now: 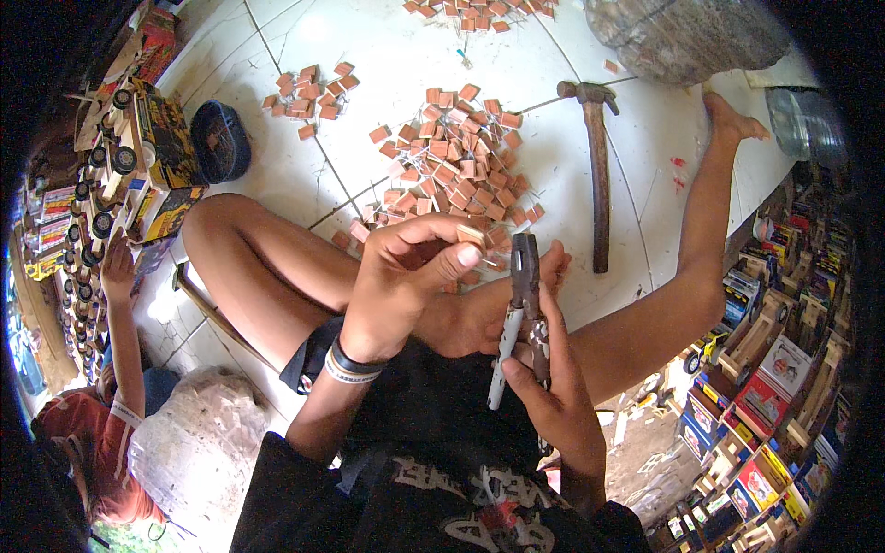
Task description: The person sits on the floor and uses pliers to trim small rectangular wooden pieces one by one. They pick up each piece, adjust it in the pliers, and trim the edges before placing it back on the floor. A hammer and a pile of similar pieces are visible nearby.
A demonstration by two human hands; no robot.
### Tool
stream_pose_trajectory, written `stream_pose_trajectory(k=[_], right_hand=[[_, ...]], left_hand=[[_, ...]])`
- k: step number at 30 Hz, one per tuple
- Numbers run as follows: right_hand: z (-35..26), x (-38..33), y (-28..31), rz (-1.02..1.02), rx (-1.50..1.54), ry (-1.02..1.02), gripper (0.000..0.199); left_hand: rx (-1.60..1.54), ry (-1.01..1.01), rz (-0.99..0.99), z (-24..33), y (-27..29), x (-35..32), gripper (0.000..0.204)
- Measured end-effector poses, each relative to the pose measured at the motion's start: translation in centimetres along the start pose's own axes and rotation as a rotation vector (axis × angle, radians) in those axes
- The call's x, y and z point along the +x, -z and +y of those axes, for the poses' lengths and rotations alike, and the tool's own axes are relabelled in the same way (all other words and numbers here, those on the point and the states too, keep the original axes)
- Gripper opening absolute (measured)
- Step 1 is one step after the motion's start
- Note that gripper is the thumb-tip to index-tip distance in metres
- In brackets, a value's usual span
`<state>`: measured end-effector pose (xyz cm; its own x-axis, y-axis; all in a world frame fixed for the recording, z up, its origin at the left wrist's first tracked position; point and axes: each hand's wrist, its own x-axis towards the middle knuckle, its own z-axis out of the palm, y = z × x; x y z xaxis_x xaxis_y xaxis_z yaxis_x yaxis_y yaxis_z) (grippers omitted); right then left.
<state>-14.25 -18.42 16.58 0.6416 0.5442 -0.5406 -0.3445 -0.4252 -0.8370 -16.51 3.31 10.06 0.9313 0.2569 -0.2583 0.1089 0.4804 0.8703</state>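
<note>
My left hand (401, 281) pinches a small reddish-brown wooden block (471, 236) between thumb and fingers. A thin metal pin seems to stick out beneath the block, partly hidden by my fingertips. Just to the right, my right hand (558, 396) is wrapped round the worn handles of a pair of pliers (525, 272). The dark jaws point up and away from me, close to the block but apart from it. Beyond both hands spreads a heap of similar blocks (456, 152), many with thin metal pins.
A hammer (598, 175) lies right of the heap. Smaller block piles (309, 92) sit farther off, with a dark blue bowl (220, 141) at left. Wooden toy trucks (147, 157) crowd both sides. Another person (101, 442) reaches toward the left trucks beside a plastic bag (198, 442).
</note>
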Motion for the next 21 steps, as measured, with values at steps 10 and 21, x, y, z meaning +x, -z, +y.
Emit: stream_pose_trajectory(k=[10, 21], right_hand=[[-1.0, -0.3, -0.5, -0.092, 0.197, -0.078, 0.081], [-0.9, -0.6, -0.9, -0.081, 0.258, -0.062, 0.082]], left_hand=[[0.155, -0.115, -0.043, 0.7, -1.3, -0.3, 0.020], [0.199, -0.126, -0.051, 1.0, -1.2, -0.5, 0.018]])
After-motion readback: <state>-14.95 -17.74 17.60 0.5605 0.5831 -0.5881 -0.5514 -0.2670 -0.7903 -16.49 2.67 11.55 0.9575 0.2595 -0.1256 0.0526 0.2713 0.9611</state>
